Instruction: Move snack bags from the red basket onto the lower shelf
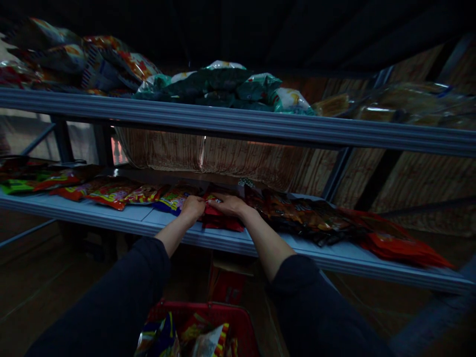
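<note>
Both hands reach to the middle of the lower shelf [148, 215]. My left hand [193, 207] is closed at the left edge of a stack of red packets [223, 220]; what its fingers hold is too small to make out. My right hand [227, 204] lies over the top of the same stack, its fingers stretched out to the left. Just left of the hands is a blue and yellow packet [173, 199]. Dark brown packets [293, 213] lie to the right of the stack.
An upper shelf [230, 116] with green bags [223, 84] crosses above the hands. Orange-red packets [401, 240] lie at the lower shelf's right. Below stands a red basket [243, 322] holding several snack bags. A patterned curtain [230, 156] hangs behind.
</note>
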`<state>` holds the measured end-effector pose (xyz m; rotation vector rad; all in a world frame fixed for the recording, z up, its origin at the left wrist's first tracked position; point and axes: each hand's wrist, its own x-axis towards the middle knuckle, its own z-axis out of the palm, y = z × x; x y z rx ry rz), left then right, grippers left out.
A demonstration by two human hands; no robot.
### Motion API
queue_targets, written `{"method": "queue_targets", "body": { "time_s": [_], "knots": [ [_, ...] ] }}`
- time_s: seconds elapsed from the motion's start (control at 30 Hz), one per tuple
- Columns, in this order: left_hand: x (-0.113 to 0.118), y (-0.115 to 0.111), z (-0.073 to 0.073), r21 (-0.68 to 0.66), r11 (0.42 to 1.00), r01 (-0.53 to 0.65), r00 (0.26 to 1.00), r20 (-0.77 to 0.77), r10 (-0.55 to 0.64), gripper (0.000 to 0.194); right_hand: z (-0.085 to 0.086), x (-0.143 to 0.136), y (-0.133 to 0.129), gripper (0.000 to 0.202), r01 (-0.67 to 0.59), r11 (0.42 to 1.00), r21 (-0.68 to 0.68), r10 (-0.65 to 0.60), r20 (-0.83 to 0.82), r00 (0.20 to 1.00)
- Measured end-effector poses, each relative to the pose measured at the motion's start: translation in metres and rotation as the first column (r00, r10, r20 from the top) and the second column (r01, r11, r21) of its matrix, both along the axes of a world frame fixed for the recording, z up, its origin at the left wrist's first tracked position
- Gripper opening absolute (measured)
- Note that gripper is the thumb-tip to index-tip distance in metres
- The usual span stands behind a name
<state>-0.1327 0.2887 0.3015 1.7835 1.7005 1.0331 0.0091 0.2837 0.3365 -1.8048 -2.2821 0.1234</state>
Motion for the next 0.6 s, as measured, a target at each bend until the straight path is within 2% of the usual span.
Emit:
{"method": "queue_targets", "body": {
  "time_s": [0.17,0.37,0.6],
  "knots": [
    [-0.005,-0.007,0.001,0.127,0.989,0.071,0.983,-0.18,-0.048,0.034,0.01,0.003,-0.004,0.059,-0.064,0.992,-0.104,0.065,0.004,0.998],
    [-0.001,-0.012,-0.001,0.099,0.975,0.2,0.952,-0.255,-0.169,0.04,0.013,0.001,-0.002,0.063,-0.089,0.985,-0.148,0.094,0.027,0.995],
    [0.0,-0.014,-0.002,0.089,0.973,0.213,0.945,-0.27,-0.183,0.044,0.008,0.006,0.004,0.055,-0.156,0.98,-0.122,0.16,0.019,0.987]
  ]
}}
